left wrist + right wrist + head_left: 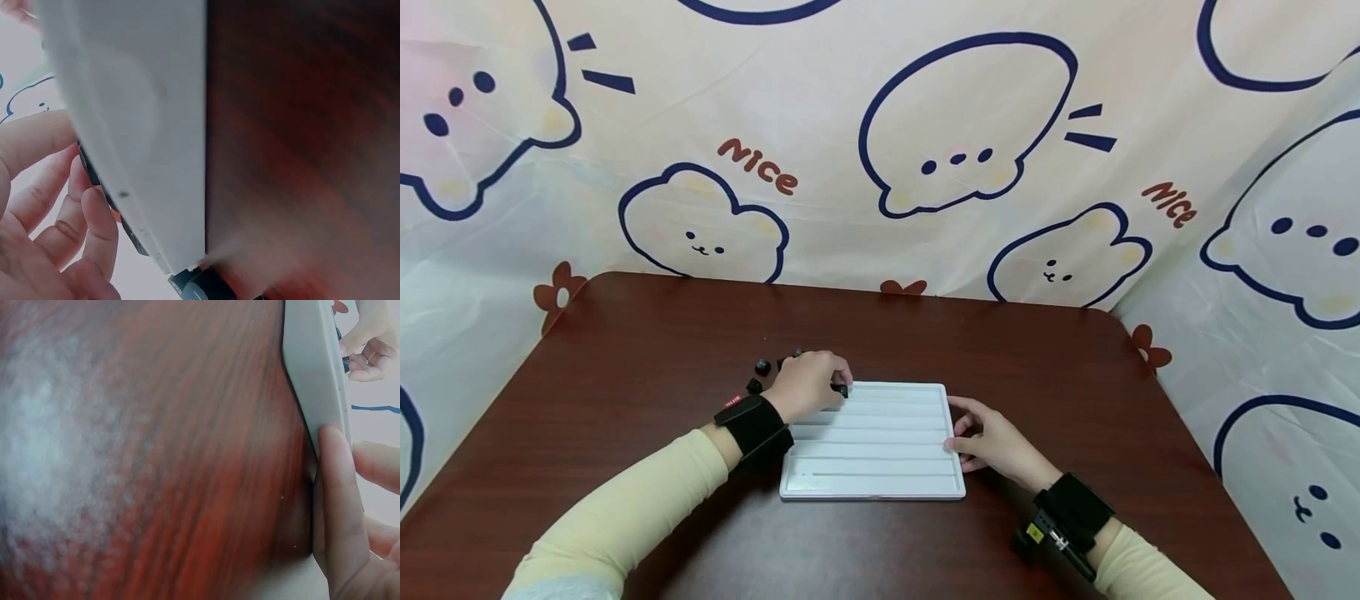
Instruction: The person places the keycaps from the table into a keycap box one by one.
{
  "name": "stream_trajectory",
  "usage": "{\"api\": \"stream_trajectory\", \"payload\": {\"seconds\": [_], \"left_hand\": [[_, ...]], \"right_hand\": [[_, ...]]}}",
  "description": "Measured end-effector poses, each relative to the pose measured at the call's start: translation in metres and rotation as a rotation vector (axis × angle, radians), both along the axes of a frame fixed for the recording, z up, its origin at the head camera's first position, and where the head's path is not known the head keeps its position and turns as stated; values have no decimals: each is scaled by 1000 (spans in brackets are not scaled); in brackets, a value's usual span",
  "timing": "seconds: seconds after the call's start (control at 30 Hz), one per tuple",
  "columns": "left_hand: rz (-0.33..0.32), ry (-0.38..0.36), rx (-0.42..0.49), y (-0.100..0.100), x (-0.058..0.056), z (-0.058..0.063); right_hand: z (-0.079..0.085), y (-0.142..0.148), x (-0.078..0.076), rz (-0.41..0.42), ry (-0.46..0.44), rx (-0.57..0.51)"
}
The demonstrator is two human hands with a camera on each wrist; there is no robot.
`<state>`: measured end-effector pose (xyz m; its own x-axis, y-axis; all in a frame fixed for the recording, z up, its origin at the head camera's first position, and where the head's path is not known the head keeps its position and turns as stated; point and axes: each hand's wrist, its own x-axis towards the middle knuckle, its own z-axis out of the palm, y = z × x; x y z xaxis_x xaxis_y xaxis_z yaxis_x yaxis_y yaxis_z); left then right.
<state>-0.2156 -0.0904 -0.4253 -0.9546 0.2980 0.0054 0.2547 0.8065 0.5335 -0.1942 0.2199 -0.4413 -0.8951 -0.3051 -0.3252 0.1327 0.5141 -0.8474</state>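
Note:
A white board (872, 446) with raised horizontal ridges lies on the brown table. Over its far left corner, my left hand (811, 385) pinches a small black piece (840, 389) between thumb and fingers. In the left wrist view that dark piece (89, 165) is partly hidden behind the fingers and the board's edge. My right hand (1000, 442) grips the right side of the board, thumb on the near part of the edge and fingers curled along it. The right wrist view shows the thumb (340, 487) pressed along the board's side wall (312, 369).
Several loose black pieces (762, 367) lie on the table (625, 375) beyond and left of the board, partly behind my left hand. One dark rounded piece (209, 284) shows near the board's corner. A cartoon-printed curtain (827, 125) closes off the back and sides.

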Motion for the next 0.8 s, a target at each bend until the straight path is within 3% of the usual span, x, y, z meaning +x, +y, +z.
{"api": "stream_trajectory", "payload": {"seconds": [0.33, 0.8], "left_hand": [[6, -20, 31, -3, 0, 2], [-4, 37, -5, -2, 1, -1]], "right_hand": [[0, 0, -1, 17, -1, -11], [-1, 1, -2, 5, -16, -18]]}}
